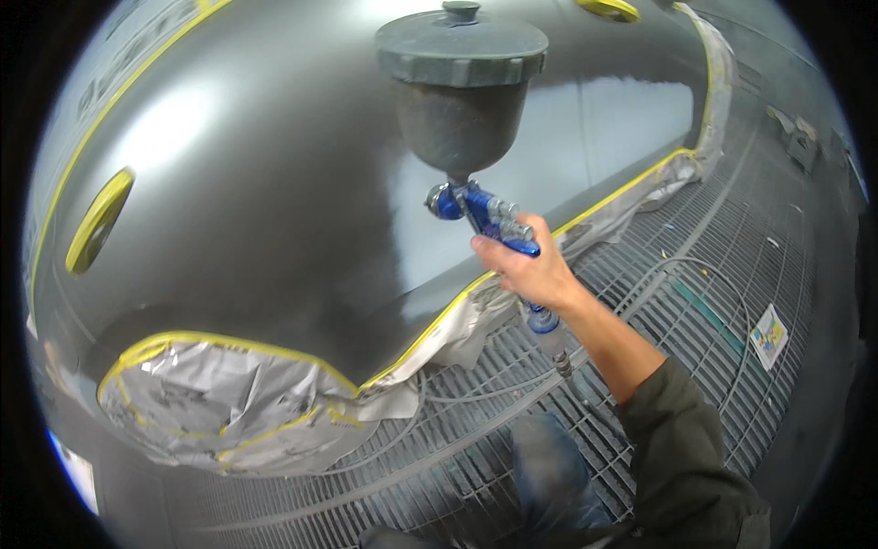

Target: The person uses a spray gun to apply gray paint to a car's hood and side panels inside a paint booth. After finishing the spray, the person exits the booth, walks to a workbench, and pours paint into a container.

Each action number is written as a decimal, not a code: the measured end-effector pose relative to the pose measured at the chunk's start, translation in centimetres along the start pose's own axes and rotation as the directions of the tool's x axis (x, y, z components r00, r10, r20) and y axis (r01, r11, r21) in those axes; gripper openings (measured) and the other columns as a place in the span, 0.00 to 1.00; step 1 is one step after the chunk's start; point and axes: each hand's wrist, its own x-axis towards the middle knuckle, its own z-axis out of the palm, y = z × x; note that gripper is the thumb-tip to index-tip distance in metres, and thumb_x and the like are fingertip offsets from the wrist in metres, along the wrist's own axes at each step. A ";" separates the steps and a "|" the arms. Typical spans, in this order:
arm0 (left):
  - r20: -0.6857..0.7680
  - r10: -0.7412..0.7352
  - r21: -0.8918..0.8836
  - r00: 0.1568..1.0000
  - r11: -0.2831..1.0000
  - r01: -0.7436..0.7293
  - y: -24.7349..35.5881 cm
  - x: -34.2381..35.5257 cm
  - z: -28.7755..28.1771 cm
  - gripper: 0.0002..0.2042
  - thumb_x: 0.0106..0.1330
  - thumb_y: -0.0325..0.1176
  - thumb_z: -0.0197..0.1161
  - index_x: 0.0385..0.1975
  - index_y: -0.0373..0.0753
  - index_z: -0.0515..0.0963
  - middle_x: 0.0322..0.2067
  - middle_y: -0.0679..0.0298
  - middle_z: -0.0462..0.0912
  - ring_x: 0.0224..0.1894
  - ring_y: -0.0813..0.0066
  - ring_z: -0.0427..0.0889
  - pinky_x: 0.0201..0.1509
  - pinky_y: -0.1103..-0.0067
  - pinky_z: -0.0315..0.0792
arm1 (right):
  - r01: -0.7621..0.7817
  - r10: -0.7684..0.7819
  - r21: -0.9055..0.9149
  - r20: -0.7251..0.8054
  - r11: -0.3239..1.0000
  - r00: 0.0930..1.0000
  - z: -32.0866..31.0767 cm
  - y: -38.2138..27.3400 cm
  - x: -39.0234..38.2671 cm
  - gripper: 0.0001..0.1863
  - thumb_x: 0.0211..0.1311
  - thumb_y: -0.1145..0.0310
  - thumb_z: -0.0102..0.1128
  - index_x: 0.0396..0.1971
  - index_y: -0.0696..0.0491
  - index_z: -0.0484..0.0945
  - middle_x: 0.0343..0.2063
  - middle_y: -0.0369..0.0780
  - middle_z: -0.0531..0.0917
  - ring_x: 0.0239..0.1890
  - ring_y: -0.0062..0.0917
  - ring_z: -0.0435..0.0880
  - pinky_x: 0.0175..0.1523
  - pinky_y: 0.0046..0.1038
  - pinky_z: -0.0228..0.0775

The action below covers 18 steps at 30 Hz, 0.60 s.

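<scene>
My right hand [540, 273] is wrapped round the grip of a blue spray gun [477, 206], held upright in front of a glossy dark car body panel [274, 229]. On top of the gun sits a dark grey paint cup [460, 128] with a ribbed round lid [462, 48]. The nozzle points left, toward the panel, and the gap between them is hard to judge. Under the grip hangs a blue and clear fitting [545, 329] with a metal end. Part of the panel to the right of the gun looks pale and shiny. My left hand is out of the picture.
Yellow tape [585, 212] and grey masking sheet [476, 320] edge the panel's bottom. A covered wheel area [238, 403] lies lower left. Yellow-taped door handles [99, 220] stand out. A hose [732, 284] loops over the grated floor [439, 485], near a small printed sheet [769, 337].
</scene>
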 end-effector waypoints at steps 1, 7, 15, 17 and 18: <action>0.044 -0.021 -0.035 0.999 0.999 0.022 0.6 0.6 0.7 0.10 0.60 0.39 0.68 0.34 0.40 0.82 0.17 0.64 0.73 0.16 0.69 0.72 0.20 0.74 0.64 | -0.032 0.033 0.004 -0.029 0.999 0.999 -2.3 0.4 0.6 0.14 0.59 0.62 0.70 0.31 0.55 0.76 0.20 0.32 0.76 0.20 0.13 0.72 0.21 0.19 0.63; 0.205 0.005 -0.228 0.979 0.973 0.042 4.9 5.5 4.0 0.16 0.46 0.23 0.71 0.38 0.38 0.81 0.18 0.63 0.76 0.19 0.71 0.75 0.23 0.77 0.67 | -0.129 0.125 0.004 -0.274 0.992 0.954 -14.6 2.6 4.4 0.09 0.62 0.66 0.65 0.30 0.53 0.74 0.19 0.32 0.73 0.19 0.13 0.69 0.20 0.18 0.61; 0.101 -0.011 -0.150 0.995 0.988 0.026 7.7 7.2 6.4 0.12 0.51 0.32 0.72 0.35 0.35 0.82 0.15 0.64 0.72 0.15 0.73 0.71 0.20 0.77 0.62 | -0.077 0.029 -0.083 -0.474 0.994 0.880 -23.9 5.1 7.7 0.06 0.61 0.65 0.62 0.34 0.51 0.78 0.21 0.31 0.75 0.25 0.13 0.74 0.25 0.22 0.64; 0.047 0.029 -0.198 0.998 0.980 -0.019 7.2 7.1 7.0 0.12 0.52 0.33 0.72 0.33 0.35 0.83 0.14 0.65 0.71 0.14 0.75 0.69 0.18 0.78 0.59 | -0.018 -0.186 -0.328 -0.580 0.944 0.793 -25.8 6.6 7.9 0.08 0.62 0.66 0.61 0.37 0.53 0.79 0.20 0.30 0.73 0.27 0.12 0.72 0.28 0.20 0.63; 0.041 0.023 -0.207 0.999 0.978 -0.014 7.0 7.0 7.1 0.12 0.52 0.34 0.72 0.33 0.35 0.83 0.13 0.65 0.70 0.14 0.75 0.69 0.18 0.78 0.59 | -0.009 -0.214 -0.361 -0.573 0.932 0.791 -25.6 6.9 7.8 0.08 0.62 0.66 0.61 0.38 0.54 0.79 0.20 0.30 0.73 0.26 0.12 0.71 0.29 0.20 0.63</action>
